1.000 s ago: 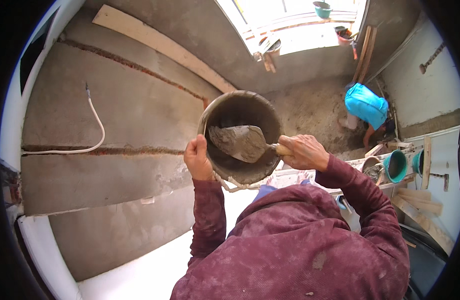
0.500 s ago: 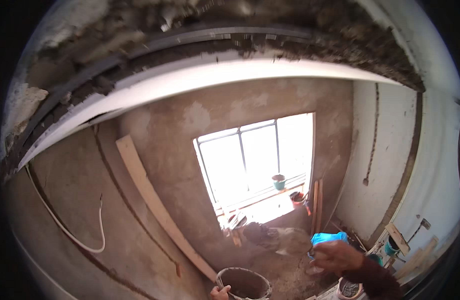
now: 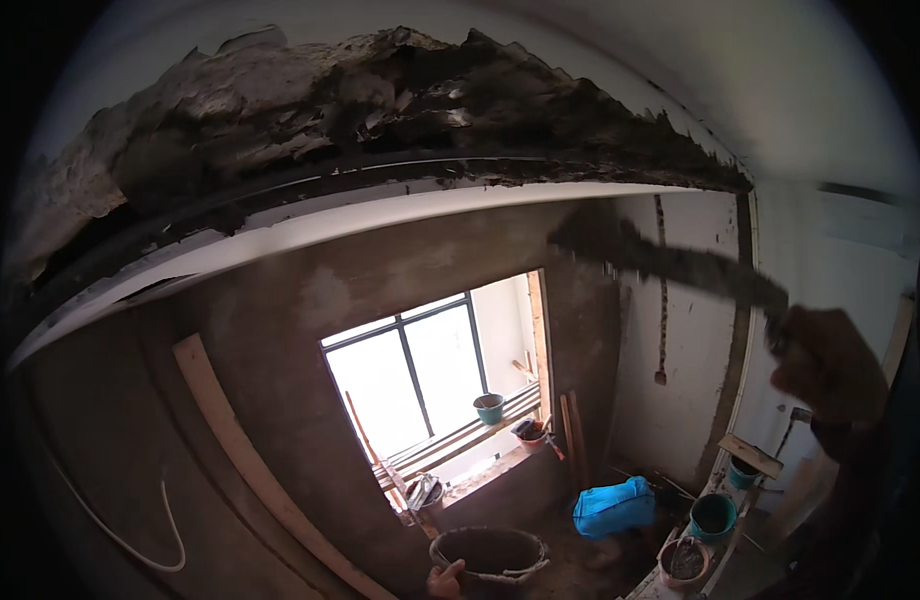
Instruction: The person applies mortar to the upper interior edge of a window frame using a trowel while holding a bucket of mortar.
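Observation:
At the bottom edge, my left hand [image 3: 446,580] is closed on the rim of a round bucket [image 3: 525,571], whose inside looks dark. Raised on the right, my right hand [image 3: 828,365] is wrapped round the handle of a trowel [image 3: 695,268]. Its blade points left, smeared by motion, with a dark lump of what looks like mortar [image 3: 588,234] toward its end. Above the trowel runs a band of rough, uneven dark plaster [image 3: 380,105], edged below by a pale strip [image 3: 330,222].
A barred window [image 3: 410,370] holds buckets on its sill. A long plank [image 3: 245,450] leans at left, near a loose white cable [image 3: 180,545]. At lower right, a green bucket [image 3: 713,516] and a pink bucket [image 3: 683,563] stand on boards. A blue bundle [image 3: 614,508] lies low down.
My right hand has swung up and to the right, lifting the trowel from low down to just below the rough band. My view has shifted up and right. The left hand still grips the bucket.

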The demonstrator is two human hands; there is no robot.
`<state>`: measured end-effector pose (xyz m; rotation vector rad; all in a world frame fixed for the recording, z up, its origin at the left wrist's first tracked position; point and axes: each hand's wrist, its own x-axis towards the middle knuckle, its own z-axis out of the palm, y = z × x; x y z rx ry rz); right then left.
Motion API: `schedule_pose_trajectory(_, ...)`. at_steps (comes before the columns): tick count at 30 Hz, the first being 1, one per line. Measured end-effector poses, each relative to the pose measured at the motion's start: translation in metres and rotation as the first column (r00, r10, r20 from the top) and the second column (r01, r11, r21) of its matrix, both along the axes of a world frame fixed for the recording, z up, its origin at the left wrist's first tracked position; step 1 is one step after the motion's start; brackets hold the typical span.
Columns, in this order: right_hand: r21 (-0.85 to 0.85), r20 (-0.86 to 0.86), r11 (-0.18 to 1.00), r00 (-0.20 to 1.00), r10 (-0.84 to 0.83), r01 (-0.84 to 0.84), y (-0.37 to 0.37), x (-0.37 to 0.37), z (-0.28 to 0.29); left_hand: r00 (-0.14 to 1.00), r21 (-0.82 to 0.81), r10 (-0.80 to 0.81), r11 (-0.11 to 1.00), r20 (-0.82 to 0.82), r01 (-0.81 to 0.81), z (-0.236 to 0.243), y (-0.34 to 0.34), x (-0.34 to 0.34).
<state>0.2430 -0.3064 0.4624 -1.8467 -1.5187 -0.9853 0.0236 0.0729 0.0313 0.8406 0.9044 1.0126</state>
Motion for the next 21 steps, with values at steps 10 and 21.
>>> schedule_pose_trajectory(10,-0.049,0.22,0.994,0.969,0.111,-0.103,0.039,0.014,0.076,0.973,0.328,-0.087,0.944,0.212,0.013,0.133,0.009,-0.028)
schedule_pose_trajectory(21,-0.199,0.322,0.968,0.943,-0.085,0.155,0.067,-0.034,0.116,0.985,0.843,-0.127,0.511,-0.119,0.168,0.251,0.019,-0.006)
